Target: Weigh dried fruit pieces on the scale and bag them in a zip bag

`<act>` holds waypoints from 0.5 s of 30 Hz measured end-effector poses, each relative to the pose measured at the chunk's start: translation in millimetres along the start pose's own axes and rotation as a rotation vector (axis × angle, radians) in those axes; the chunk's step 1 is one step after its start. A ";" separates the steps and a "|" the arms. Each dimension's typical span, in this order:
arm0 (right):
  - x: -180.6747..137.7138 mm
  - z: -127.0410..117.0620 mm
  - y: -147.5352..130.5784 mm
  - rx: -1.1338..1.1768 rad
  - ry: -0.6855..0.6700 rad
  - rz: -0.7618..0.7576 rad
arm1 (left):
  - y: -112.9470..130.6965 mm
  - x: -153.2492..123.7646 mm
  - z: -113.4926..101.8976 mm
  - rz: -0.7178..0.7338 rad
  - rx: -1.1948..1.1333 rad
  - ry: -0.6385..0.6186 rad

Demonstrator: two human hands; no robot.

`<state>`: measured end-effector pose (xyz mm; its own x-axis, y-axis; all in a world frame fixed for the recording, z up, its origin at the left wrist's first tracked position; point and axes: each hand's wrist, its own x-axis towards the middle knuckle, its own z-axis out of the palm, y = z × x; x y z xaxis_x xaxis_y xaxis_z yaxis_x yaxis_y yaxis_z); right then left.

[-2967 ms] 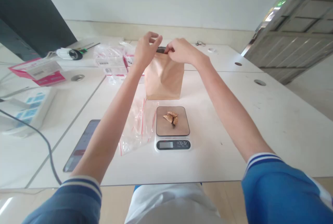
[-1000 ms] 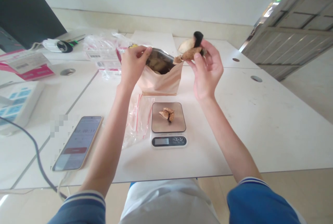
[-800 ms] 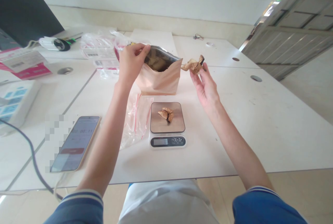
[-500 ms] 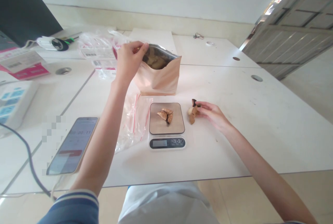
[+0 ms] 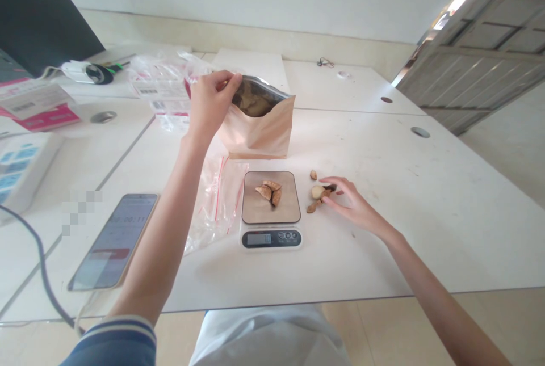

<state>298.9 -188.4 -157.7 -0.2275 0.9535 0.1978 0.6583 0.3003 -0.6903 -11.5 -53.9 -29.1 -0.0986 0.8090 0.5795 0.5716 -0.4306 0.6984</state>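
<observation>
My left hand (image 5: 215, 98) pinches the upper left edge of a brown kraft paper pouch (image 5: 261, 136), which stands upright with its silvery-lined mouth open. Brown pieces fill part of its inside. To the right of a kitchen scale (image 5: 251, 215), my right hand (image 5: 347, 201) has its thumb and fingers apart around a few brown and pale dried-looking pieces (image 5: 317, 192) on the table, touching some of them. A separate small piece (image 5: 313, 175) lies just beyond. Several brown wedge-shaped pieces (image 5: 269, 191) rest on the scale's plate; its display is too blurred to read.
Clear zip bags (image 5: 213, 201) lie left of the scale. A phone (image 5: 114, 241) showing a timer lies by my left forearm. Pink-and-white boxes (image 5: 49, 110), plastic-wrapped packs (image 5: 159, 79), a white device (image 5: 80, 71) and a cable (image 5: 42, 258) occupy the left side.
The brown pieces by my right hand now lie spread on the table, one apart from the others. My right fingers have opened and shifted slightly. My left hand still grips the pouch.
</observation>
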 end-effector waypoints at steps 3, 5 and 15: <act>0.5 -0.7 -4.0 -0.084 -0.055 -0.098 | -0.7 -0.4 0.4 -0.003 -0.003 0.011; 1.4 -2.6 -3.5 -0.122 -0.086 -0.118 | -1.3 -0.2 0.3 0.010 -0.003 0.016; -0.6 -21.4 -43.7 -0.210 -0.124 -0.148 | -1.6 0.2 -1.7 0.043 -0.001 0.009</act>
<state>285.6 -201.5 -112.7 -0.4098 0.8922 0.1900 0.7426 0.4473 -0.4985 -13.8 -53.7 -29.4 -0.0811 0.7859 0.6131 0.5747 -0.4657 0.6730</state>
